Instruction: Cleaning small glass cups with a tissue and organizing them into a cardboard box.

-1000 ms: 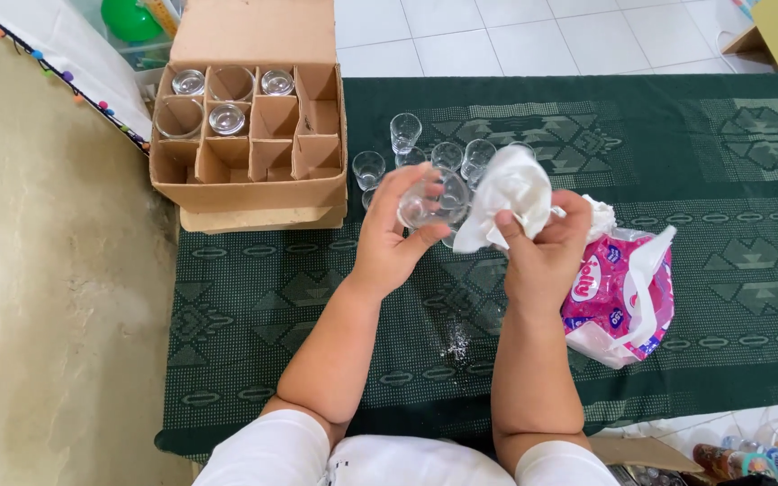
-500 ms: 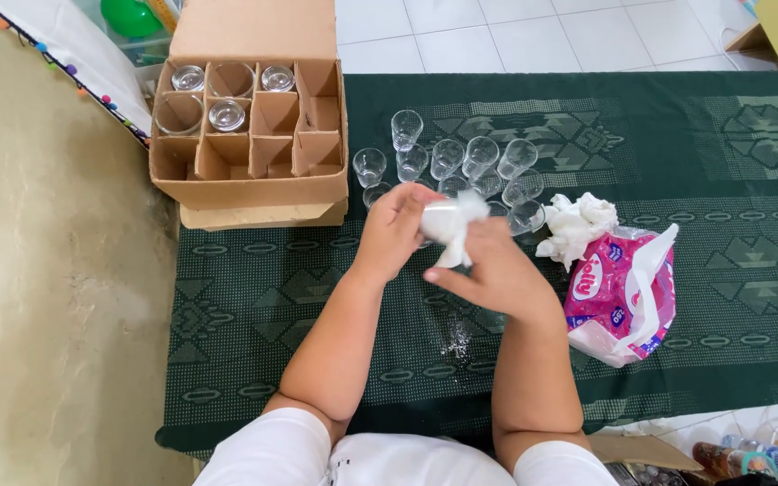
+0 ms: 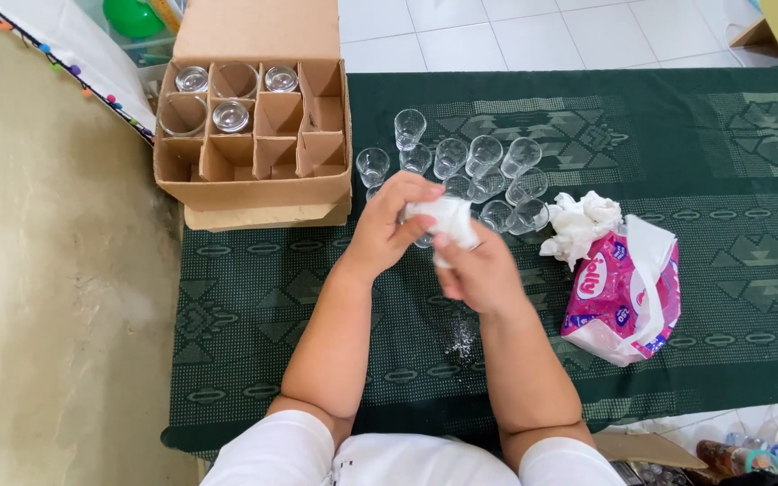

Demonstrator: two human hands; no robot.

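Fingers of the left hand curl around a small glass, mostly hidden, while the right hand clenches a white tissue pressed against it. Both are held above the dark green patterned cloth, near its centre. A cluster of small clear glasses stands at 12 o'clock from the hands. At 3 o'clock lie a crumpled tissue and a pink-and-white tissue pack (opened at its top). At 10 o'clock sits a cardboard divider box with glasses in four compartments.
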